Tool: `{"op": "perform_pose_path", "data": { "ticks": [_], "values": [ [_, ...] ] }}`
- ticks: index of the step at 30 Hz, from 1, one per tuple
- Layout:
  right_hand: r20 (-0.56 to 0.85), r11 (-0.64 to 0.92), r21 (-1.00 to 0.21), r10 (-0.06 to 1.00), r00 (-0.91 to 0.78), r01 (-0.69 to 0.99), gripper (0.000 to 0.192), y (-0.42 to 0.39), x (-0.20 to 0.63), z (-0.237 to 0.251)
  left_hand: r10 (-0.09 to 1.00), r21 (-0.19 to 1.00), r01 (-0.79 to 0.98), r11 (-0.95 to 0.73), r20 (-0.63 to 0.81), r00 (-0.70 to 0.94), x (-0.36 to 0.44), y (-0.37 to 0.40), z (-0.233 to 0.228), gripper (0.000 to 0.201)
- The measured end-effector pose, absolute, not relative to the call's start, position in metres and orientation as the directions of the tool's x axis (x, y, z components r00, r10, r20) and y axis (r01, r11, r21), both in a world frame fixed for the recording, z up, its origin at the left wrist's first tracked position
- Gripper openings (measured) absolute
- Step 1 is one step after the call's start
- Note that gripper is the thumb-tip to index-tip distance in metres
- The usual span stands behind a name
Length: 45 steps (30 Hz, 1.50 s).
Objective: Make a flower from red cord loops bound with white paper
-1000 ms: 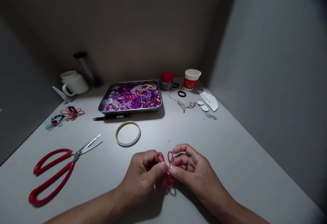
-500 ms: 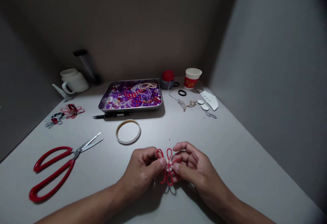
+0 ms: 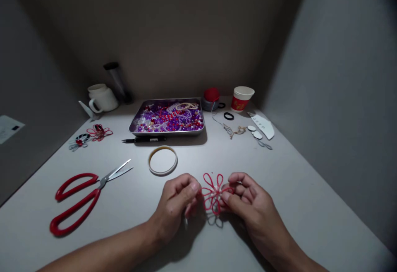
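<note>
Low over the front of the table is a red cord flower point(image 3: 214, 194) with several looped petals spread around a whitish middle. My right hand point(image 3: 252, 205) pinches its right side near the middle between thumb and fingers. At the flower's left, my left hand point(image 3: 176, 201) is closed, thumb against fingers, at the tip of a left petal. Its lower fingers are partly in shadow. Red-handled scissors point(image 3: 102, 183) lie to the left with blades slightly apart. A roll of tape point(image 3: 150, 167) rests flat beyond my left hand.
Behind stands a metal tray point(image 3: 167, 133) of beads, with a pen point(image 3: 144, 140) before it. Finished-looking cord flowers point(image 3: 99, 132), a white pot point(image 3: 104, 98), yarn balls point(image 3: 211, 96), a paper cup point(image 3: 242, 99) and white discs point(image 3: 257, 135) surround it. Walls close three sides.
My left hand has drawn away from the flower's middle to its left edge, and the petals show more widely spread. My right hand keeps its pinch. The whole view has shifted slightly.
</note>
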State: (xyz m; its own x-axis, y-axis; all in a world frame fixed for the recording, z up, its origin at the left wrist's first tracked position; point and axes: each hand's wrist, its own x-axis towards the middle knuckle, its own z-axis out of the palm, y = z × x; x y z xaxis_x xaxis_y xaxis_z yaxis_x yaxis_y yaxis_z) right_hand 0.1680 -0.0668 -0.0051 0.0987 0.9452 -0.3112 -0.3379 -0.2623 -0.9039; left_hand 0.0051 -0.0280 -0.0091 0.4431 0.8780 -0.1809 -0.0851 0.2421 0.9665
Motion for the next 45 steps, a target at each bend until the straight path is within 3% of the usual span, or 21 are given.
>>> {"op": "perform_pose_path", "data": {
  "ticks": [5,11,19,24,31,40,45],
  "values": [
    [-0.35,-0.28,-0.869,0.931,0.107,-0.408,0.041,-0.065,0.167,-0.006,0.883,0.97,-0.036,0.241,-0.204,0.423,0.008,-0.026,-0.003,0.025],
    [-0.325,-0.291,-0.879,0.945,0.027,-0.378,0.039,-0.066,0.165,-0.004,0.833,0.969,0.093,0.229,-0.244,0.496,0.01,-0.027,0.003,0.024],
    [-0.324,-0.254,-0.865,0.941,0.096,-0.433,0.041,-0.067,0.165,-0.004,0.908,0.966,-0.078,0.245,-0.201,0.368,0.01,-0.026,-0.004,0.016],
    [-0.319,-0.237,-0.848,0.943,0.098,-0.474,0.045,-0.067,0.162,-0.005,0.827,0.954,0.06,0.294,-0.286,0.483,0.011,-0.025,0.005,0.023],
    [-0.278,-0.258,-0.883,0.961,-0.007,-0.392,0.041,-0.07,0.162,-0.008,0.813,0.936,0.149,0.32,-0.352,0.463,0.012,-0.024,0.008,0.022],
    [-0.302,-0.297,-0.923,0.953,-0.018,-0.245,0.041,-0.07,0.167,0.0,0.798,0.94,0.174,0.295,-0.342,0.497,0.011,-0.023,0.008,0.019],
    [-0.253,-0.243,-0.956,0.966,0.044,-0.165,0.033,-0.07,0.164,-0.001,0.789,0.944,0.201,0.26,-0.328,0.519,0.012,-0.024,0.009,0.017]
  ]
}}
